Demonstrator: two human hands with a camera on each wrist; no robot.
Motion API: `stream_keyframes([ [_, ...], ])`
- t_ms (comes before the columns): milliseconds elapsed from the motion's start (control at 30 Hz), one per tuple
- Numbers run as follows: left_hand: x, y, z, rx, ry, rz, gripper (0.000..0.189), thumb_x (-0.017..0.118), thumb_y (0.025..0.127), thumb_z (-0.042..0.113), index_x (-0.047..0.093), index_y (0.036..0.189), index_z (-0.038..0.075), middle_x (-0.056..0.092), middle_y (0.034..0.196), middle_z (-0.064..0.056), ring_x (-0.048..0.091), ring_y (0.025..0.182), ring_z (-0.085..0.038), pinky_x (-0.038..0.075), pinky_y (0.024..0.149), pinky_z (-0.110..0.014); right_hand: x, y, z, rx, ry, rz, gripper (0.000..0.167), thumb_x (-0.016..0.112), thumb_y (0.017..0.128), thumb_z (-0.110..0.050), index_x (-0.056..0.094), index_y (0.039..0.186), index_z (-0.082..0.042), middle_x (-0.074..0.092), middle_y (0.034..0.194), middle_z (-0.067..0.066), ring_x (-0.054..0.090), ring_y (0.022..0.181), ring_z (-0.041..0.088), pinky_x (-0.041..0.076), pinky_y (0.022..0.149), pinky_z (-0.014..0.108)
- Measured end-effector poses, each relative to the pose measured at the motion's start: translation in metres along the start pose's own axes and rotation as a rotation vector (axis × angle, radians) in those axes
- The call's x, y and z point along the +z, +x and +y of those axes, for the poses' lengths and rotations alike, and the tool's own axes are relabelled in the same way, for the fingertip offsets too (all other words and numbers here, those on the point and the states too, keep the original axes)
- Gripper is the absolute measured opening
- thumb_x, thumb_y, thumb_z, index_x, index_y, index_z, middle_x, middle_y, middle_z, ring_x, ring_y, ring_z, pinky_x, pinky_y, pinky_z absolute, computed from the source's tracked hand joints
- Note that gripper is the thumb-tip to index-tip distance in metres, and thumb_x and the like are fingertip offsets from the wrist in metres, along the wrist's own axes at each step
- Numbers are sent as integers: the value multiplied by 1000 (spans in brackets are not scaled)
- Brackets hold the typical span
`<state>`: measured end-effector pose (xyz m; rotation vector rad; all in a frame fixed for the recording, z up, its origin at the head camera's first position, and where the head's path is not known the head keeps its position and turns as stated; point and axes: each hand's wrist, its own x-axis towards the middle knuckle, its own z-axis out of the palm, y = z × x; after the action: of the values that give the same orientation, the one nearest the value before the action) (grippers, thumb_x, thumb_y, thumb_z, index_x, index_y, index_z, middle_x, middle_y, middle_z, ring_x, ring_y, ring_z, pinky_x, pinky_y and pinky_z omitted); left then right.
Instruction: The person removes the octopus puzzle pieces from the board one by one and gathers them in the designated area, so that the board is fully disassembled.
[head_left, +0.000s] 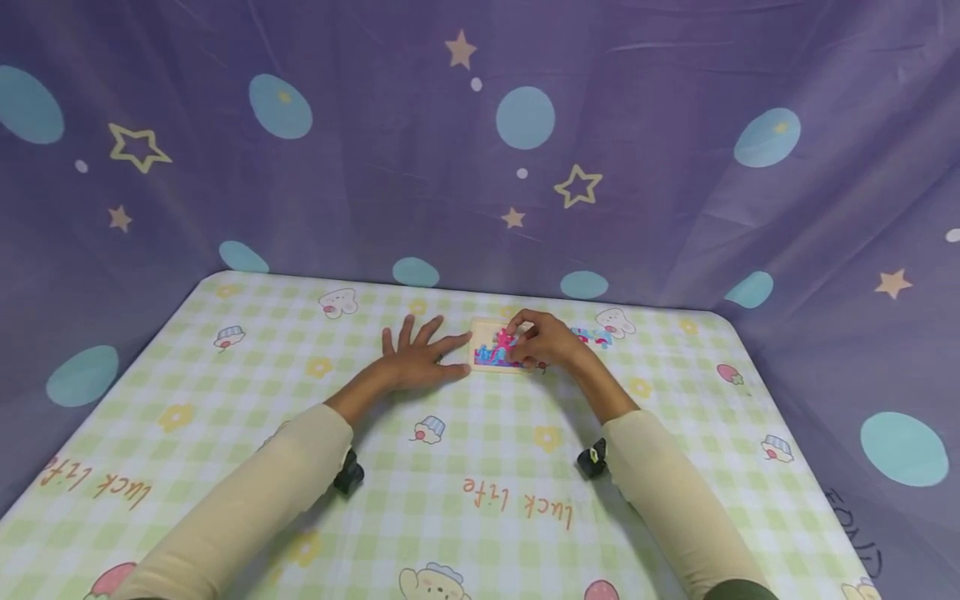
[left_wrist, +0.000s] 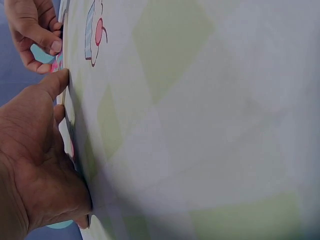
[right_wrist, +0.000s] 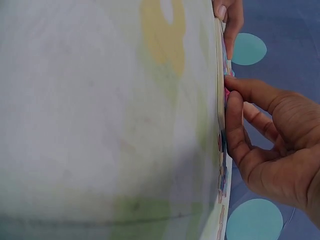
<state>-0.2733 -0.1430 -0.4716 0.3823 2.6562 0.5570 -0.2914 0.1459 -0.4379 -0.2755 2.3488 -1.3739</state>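
Observation:
A small jigsaw puzzle in a pale wooden tray (head_left: 473, 343) lies on the table, with a pink figure and blue and purple parts showing. My left hand (head_left: 415, 364) is spread flat beside it, thumb and index fingertip right at the tray's left edge. Over the tray's right side, my right hand (head_left: 550, 340) pinches a puzzle piece between thumb and fingertips, low against the board; the fingers mostly hide the piece. In the right wrist view, the right thumb and index finger (right_wrist: 255, 92) meet at the tray's upper face.
Loose colourful puzzle pieces (head_left: 595, 337) lie just right of the right hand. A checked tablecloth (head_left: 480, 450) with cartoon prints covers the table. A purple curtain (head_left: 420, 183) with stars and blue ovals hangs behind and at the sides.

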Motion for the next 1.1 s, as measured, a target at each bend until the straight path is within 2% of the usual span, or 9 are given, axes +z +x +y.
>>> stream_keyframes([
  [267, 1, 2, -3, 3, -3, 2, 79, 53, 106, 79, 29, 177, 53, -9, 193, 1, -32, 172, -46, -23, 129, -81, 2, -4, 1, -21, 47, -10, 30, 78, 103, -3, 62, 129, -5, 64, 85, 0, 57, 69, 16, 40, 61, 30],
  [533, 2, 5, -5, 4, -3, 0, 79, 53, 105, 81, 29, 176, 55, -9, 193, 2, -33, 172, -46, -22, 129, -82, 7, -7, 2, -49, 73, 35, 18, 66, 110, -4, 62, 127, -2, 67, 107, 11, 66, 76, 16, 45, 61, 27],
  [833, 1, 4, -3, 13, -2, 7, 79, 52, 105, 82, 28, 176, 56, -9, 193, 2, -32, 172, -47, -22, 129, -82, 8, -9, 2, -41, 98, 97, 17, 69, 110, -8, 65, 125, -3, 72, 103, 8, 69, 75, 14, 49, 61, 26],
  [1033, 0, 4, -2, 16, -2, 8, 79, 52, 105, 82, 28, 176, 56, -9, 193, 2, -32, 172, -46, -23, 129, -82, 5, -13, 2, -41, 109, 97, 20, 70, 110, -10, 65, 127, -2, 76, 107, 12, 76, 80, 16, 50, 63, 28],
  [1100, 0, 4, -2, 14, -1, 5, 79, 52, 105, 82, 28, 176, 56, -9, 193, 2, -33, 172, -46, -23, 129, -82, 4, -15, 2, -41, 117, 101, 22, 71, 109, -9, 66, 128, 0, 77, 109, 14, 79, 84, 17, 53, 66, 28],
])
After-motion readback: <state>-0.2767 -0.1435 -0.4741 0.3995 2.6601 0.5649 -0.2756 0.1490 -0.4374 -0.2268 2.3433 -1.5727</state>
